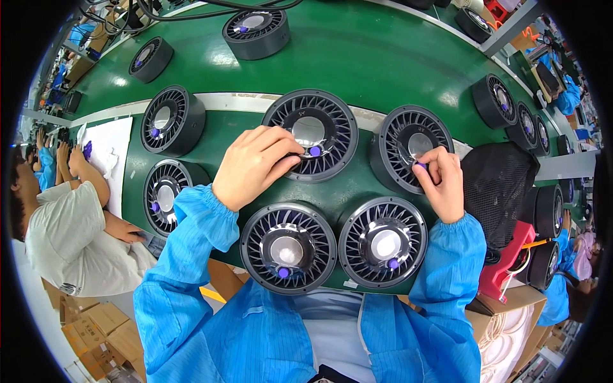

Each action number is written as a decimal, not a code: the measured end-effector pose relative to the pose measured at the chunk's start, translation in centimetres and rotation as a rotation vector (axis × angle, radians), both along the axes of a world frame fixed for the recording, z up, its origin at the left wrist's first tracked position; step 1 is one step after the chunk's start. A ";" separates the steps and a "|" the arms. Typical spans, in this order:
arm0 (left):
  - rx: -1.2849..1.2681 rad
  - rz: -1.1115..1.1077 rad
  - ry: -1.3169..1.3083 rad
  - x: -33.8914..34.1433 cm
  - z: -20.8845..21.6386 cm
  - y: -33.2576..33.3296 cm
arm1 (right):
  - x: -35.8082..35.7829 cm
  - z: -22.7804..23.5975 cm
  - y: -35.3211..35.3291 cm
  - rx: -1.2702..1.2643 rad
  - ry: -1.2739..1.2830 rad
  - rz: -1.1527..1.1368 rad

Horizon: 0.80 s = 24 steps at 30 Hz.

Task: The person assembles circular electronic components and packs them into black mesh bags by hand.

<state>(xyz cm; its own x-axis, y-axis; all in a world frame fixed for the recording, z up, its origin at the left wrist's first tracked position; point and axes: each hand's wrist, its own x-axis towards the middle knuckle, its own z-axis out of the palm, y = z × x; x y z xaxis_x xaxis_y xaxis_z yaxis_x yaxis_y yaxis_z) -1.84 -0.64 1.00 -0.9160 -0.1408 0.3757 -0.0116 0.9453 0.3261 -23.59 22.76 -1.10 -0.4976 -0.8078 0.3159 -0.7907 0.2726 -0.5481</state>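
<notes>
Two round black units with slatted rims and silver centre discs, one at the rear middle [310, 131] and one at the rear right [419, 143], lie beneath the person's bare hands. Each has a small purple knob on its face. The left hand [258, 159] reaches over the middle unit, thumb and forefinger drawn close just beside its purple knob [315, 151]; whether they pinch anything, I cannot tell. The right hand [442, 179] is at the right unit, thumb and forefinger pinching that unit's purple knob [421, 165].

Nearer the body, two similar black units [287, 249] lie side by side, faces up, between the blue sleeves [198, 233]. Two more [172, 121] sit left of the left hand on the glossy green work surface [223, 124]. Beyond the pale strip [236, 102], further units [255, 35] rest on another green surface [357, 57]. Right of the right hand are a black mesh bag [498, 185] and a red object [509, 262]. At far left, a co-worker in a pale shirt [67, 236] sits beside a white sheet [119, 140].
</notes>
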 end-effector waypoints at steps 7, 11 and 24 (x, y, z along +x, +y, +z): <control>0.014 0.017 0.015 0.6 -1.5 0.0 | 0.1 0.6 0.5 0.020 -0.043 0.111; -0.047 0.049 0.050 1.2 -1.6 0.5 | -0.4 0.4 0.5 0.010 -0.038 0.130; -0.026 0.047 0.018 1.2 -1.3 0.9 | -0.2 0.4 0.5 0.023 0.004 0.137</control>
<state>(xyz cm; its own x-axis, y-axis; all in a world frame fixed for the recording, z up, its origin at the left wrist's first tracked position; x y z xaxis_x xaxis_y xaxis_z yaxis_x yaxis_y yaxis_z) -0.66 0.28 -0.34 -0.9017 -0.1741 0.3959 -0.0511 0.9519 0.3022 -23.77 23.24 -0.65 -0.3806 -0.8753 0.2983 -0.8236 0.1742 -0.5398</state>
